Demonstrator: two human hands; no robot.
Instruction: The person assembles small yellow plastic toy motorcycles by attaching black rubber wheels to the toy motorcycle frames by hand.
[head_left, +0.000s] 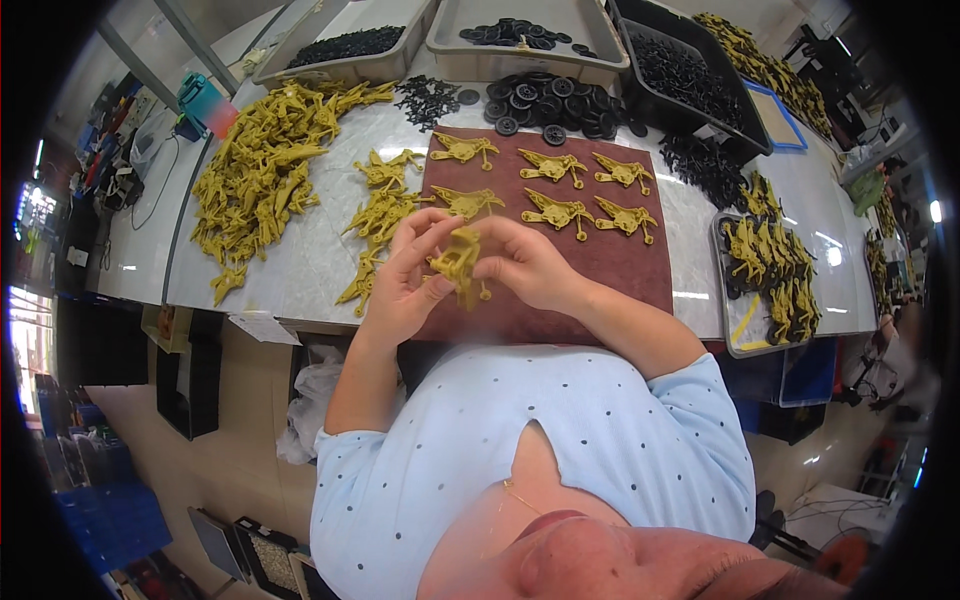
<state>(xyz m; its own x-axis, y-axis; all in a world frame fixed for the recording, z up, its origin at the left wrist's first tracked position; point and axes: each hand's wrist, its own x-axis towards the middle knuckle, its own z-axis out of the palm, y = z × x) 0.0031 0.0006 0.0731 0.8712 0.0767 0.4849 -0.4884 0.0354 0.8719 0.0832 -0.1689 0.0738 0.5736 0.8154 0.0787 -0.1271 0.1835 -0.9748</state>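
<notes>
Frame ctr: our L hand [402, 290] & R hand [535, 268], grip closed on 1 yellow part [458, 258]; maroon mat [625, 280] w/ 6 similar pcs [557, 213].

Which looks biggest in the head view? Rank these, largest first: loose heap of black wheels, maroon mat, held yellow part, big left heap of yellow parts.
1. Maroon mat
2. Big left heap of yellow parts
3. Loose heap of black wheels
4. Held yellow part

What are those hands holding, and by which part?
A yellow piece, held by its opposite sides between the left hand and the right hand; finer detail is blurred.
</notes>
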